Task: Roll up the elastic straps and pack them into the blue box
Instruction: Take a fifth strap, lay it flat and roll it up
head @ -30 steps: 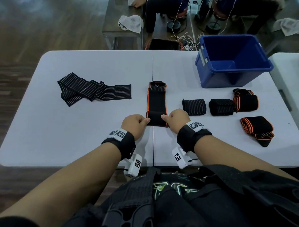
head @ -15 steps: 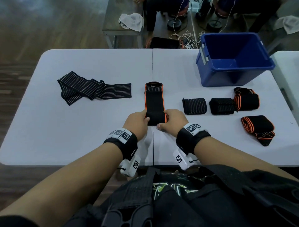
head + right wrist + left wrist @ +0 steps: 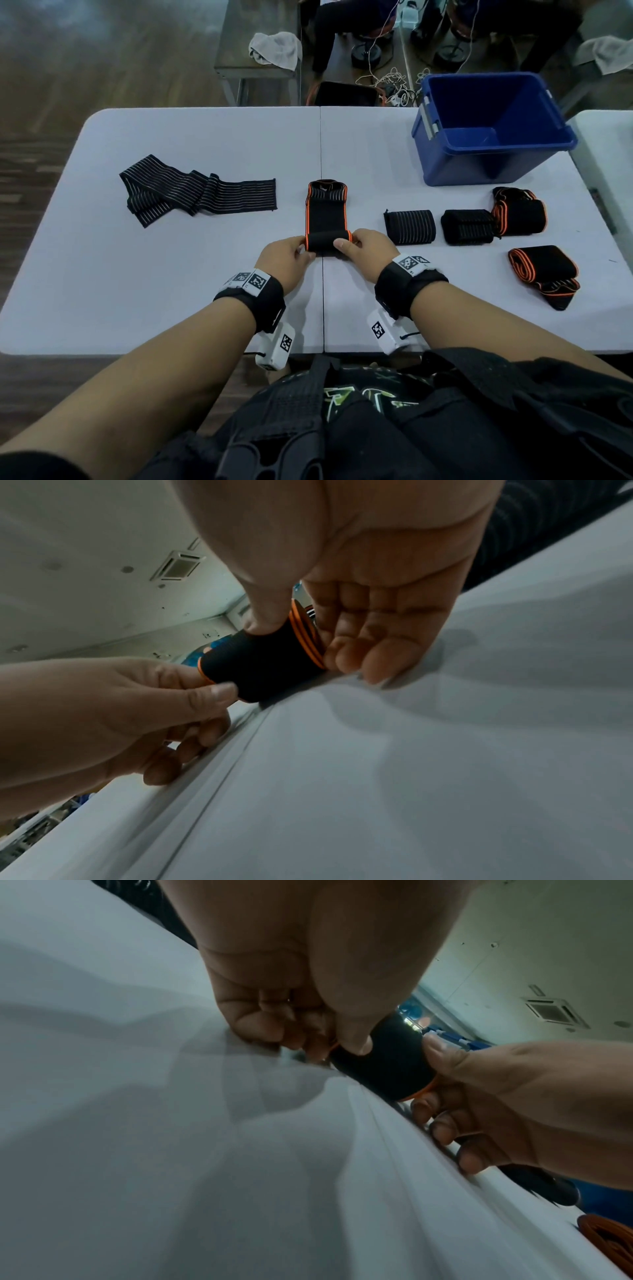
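Since the earlier frames the rolled end of the orange-edged strap (image 3: 326,219) has advanced away from the near edge, with both hands following it, so the roll is thicker and the flat length beyond it shorter.

The white worktop (image 3: 171,281) carries everything. The blue box (image 3: 493,161) stands at its far right corner, open, with no strap showing inside. A striped strap (image 3: 195,190) lies unrolled and partly folded over itself on the left half, toward the far edge. The orange-edged strap lies along the worktop's centre seam, its flat part pointing to the far edge and its roll on the near side. Right of it, in a row, sit a rolled striped strap (image 3: 410,226), a second dark roll (image 3: 468,226) and, touching that one, an orange-edged roll (image 3: 519,211); another orange-edged roll (image 3: 544,274) lies nearer the right edge with a loose end trailing.

The left hand (image 3: 284,262) has its grip closed on the roll's left end, thumb on top and fingers curled beneath. The right hand (image 3: 368,251) grips the right end, thumb pressed on top, fingers alongside the orange spiral and reaching the worktop.
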